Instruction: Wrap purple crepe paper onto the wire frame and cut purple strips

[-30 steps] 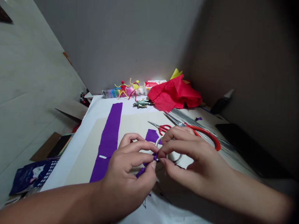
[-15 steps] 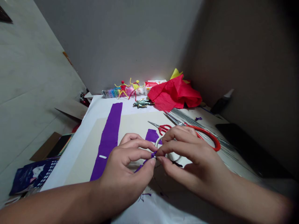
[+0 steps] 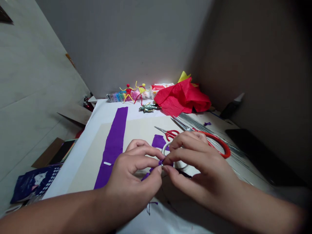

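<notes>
Both hands meet over the middle of the table, pinching a small twist of purple crepe paper point(image 3: 160, 162) between thumbs and fingertips. My left hand point(image 3: 136, 170) grips it from the left, my right hand point(image 3: 203, 161) from the right. A purple end hangs below the left fingers; most of the piece is hidden. Just behind the fingertips lies a white ring point(image 3: 164, 148), probably a tape roll, partly covered. Close by are a cut scrap of purple paper point(image 3: 158, 141) and small red-handled scissors point(image 3: 170, 134). Left of my left hand, a long purple paper strip point(image 3: 113, 146) carries a small white stick point(image 3: 107, 163).
Large red-handled scissors point(image 3: 225, 148) and a bundle of thin wires point(image 3: 195, 123) lie at the right, near a black flat object point(image 3: 258, 152). Behind stand two red-and-yellow wire figures point(image 3: 128, 92), a metallic figurine point(image 3: 149, 107) and crumpled red paper point(image 3: 182, 97). Thin purple-tipped wires point(image 3: 153, 203) lie in front.
Hands stay almost in place, with only slight finger shifts at the purple paper. A bit more purple shows beside the right fingertips.
</notes>
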Demonstrator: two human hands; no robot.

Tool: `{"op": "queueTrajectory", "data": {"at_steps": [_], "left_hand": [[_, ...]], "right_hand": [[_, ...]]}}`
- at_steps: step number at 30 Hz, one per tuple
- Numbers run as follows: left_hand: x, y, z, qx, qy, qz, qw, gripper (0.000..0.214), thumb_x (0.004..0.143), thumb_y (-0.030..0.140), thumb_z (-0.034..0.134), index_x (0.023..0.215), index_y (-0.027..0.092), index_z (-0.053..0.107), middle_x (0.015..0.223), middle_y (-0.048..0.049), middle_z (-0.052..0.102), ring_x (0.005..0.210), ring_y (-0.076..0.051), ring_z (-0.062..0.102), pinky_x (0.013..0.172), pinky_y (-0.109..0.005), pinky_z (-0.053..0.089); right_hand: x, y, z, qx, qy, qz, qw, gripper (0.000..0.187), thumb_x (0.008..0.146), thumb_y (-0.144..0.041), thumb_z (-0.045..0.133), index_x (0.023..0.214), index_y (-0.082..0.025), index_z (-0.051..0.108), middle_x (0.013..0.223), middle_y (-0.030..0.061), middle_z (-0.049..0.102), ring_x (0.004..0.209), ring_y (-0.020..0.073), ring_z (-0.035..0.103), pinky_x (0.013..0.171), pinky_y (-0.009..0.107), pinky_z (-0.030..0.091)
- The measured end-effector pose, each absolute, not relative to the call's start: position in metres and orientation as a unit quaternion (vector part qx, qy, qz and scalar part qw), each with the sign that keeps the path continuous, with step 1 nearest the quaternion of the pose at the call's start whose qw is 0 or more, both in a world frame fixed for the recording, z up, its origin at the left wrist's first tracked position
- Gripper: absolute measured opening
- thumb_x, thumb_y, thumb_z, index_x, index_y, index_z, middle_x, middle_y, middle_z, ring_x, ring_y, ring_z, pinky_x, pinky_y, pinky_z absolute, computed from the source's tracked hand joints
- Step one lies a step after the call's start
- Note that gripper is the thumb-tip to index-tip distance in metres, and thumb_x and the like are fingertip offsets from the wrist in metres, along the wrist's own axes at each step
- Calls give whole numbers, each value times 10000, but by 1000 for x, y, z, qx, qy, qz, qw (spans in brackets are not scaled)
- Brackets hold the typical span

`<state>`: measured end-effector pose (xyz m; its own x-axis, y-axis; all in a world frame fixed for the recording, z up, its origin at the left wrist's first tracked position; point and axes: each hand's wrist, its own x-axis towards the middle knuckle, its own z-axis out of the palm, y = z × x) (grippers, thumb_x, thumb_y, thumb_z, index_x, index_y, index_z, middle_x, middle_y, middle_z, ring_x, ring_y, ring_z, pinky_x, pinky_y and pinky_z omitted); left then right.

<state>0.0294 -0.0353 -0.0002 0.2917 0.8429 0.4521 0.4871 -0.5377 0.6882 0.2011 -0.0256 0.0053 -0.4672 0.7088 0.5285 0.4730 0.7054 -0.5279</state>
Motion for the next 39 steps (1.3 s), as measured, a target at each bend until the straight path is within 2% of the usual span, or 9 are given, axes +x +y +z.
{"op": "queueTrajectory", "data": {"at_steps": [8, 23, 28, 32, 35, 39], "left_hand": [[31, -35, 1, 791, 422, 403, 182, 232, 698, 35, 556, 593, 210, 665, 789, -18, 694, 822, -191, 573, 854, -419, 420], [28, -36, 1, 805, 405, 409, 145, 223, 708, 31, 551, 653, 212, 668, 835, -13, 712, 851, -182, 606, 874, -405, 406], [25, -34, 4, 795, 416, 420, 141, 192, 720, 59, 568, 654, 217, 655, 836, -8, 711, 853, -186, 610, 876, -412, 408], [24, -34, 6, 786, 418, 435, 139, 187, 732, 70, 565, 664, 220, 652, 843, -10, 710, 873, -195, 606, 885, -419, 411], [25, -35, 5, 785, 413, 442, 136, 189, 727, 58, 572, 679, 222, 654, 840, -6, 707, 871, -190, 604, 879, -415, 417], [27, -35, 4, 796, 401, 435, 129, 202, 716, 35, 572, 706, 216, 662, 830, 0, 704, 827, -163, 613, 897, -410, 403]], "right_hand": [[197, -26, 7, -383, -844, 143, 349, 120, 749, -105, 551, 712, -200, 615, 733, 30, 545, 742, 177, 484, 744, 370, 349], [198, -24, 10, -401, -815, 193, 371, 136, 695, -49, 545, 654, -174, 578, 698, 24, 524, 712, 166, 487, 714, 342, 381], [204, -19, 11, -399, -811, 184, 387, 162, 686, -32, 543, 690, -190, 579, 723, 11, 533, 724, 160, 507, 699, 320, 376], [211, -13, 14, -405, -801, 189, 398, 143, 748, -63, 529, 713, -200, 553, 746, 11, 547, 725, 153, 522, 689, 308, 383], [210, -16, 15, -392, -808, 189, 397, 96, 791, -136, 551, 722, -201, 557, 762, 24, 554, 738, 162, 522, 705, 327, 385], [204, -27, 10, -362, -827, 167, 397, 60, 763, -169, 610, 802, -210, 591, 848, 38, 556, 813, 182, 519, 790, 376, 372]]}}
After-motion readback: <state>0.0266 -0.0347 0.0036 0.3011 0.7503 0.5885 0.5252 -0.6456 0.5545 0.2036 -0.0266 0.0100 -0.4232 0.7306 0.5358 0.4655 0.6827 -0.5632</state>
